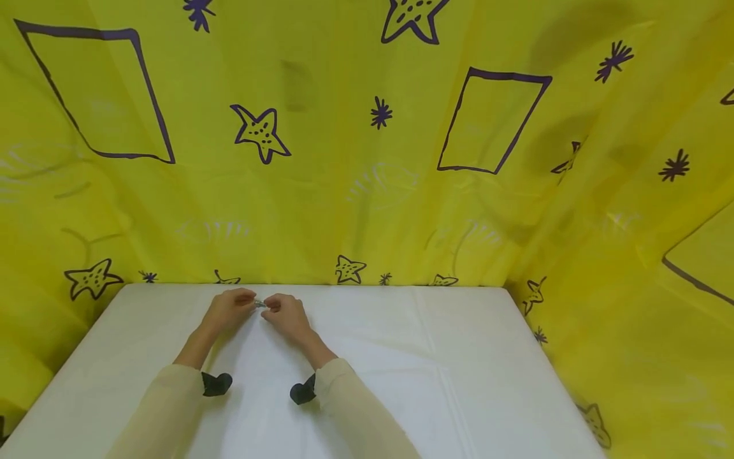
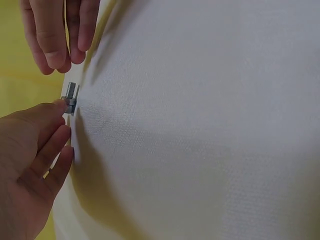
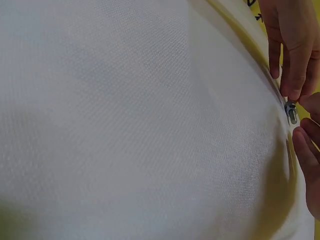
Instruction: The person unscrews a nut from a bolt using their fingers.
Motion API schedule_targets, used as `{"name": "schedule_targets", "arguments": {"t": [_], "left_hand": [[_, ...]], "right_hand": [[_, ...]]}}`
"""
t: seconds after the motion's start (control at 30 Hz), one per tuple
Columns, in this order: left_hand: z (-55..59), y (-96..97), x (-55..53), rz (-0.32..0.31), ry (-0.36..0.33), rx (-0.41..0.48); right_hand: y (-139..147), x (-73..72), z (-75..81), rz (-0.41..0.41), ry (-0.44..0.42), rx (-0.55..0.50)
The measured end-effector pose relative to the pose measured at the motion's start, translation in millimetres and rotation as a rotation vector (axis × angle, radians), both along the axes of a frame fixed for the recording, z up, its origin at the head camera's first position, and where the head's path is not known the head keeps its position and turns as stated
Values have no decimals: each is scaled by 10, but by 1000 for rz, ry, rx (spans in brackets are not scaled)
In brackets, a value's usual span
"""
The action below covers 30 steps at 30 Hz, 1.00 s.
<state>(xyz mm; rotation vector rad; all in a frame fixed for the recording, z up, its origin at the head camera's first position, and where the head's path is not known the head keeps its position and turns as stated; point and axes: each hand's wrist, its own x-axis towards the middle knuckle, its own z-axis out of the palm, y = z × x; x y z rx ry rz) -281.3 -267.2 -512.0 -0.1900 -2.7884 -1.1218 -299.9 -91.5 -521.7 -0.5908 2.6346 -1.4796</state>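
A small silvery metal bolt (image 2: 71,92), which seems to carry a nut (image 2: 69,103) close against its head, is held above the far end of the white table. My left hand (image 1: 230,310) pinches it at the head end between thumb and fingers, and the threaded shaft points toward the other hand. My right hand (image 1: 288,316) is just to the right of the bolt. In the left wrist view the right fingers (image 2: 50,40) are fairly straight, with a gap between them and the thread tip. The right wrist view shows the bolt (image 3: 291,113) between both hands.
The white-covered table (image 1: 459,370) spreads below and to the right of the hands. A yellow curtain (image 1: 332,197) with dark drawn stars and four-sided outlines hangs behind and along the sides. Dark wrist mounts (image 1: 216,384) stick out at the sleeve cuffs.
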Motion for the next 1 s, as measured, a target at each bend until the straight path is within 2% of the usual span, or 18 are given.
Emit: {"name": "schedule_targets", "arguments": {"t": [0.2, 0.47, 0.7, 1.0], "left_hand": [[13, 28, -55, -23, 37, -26], [-28, 25, -93, -7, 43, -42], [-74, 39, -58, 4, 28, -51], [-9, 15, -30, -16, 36, -42]], "right_hand": [[-16, -28, -13, -35, 35, 13], [-36, -62, -21, 9, 84, 116], [-74, -37, -25, 29, 134, 254], [-108, -58, -23, 23, 161, 274]]}}
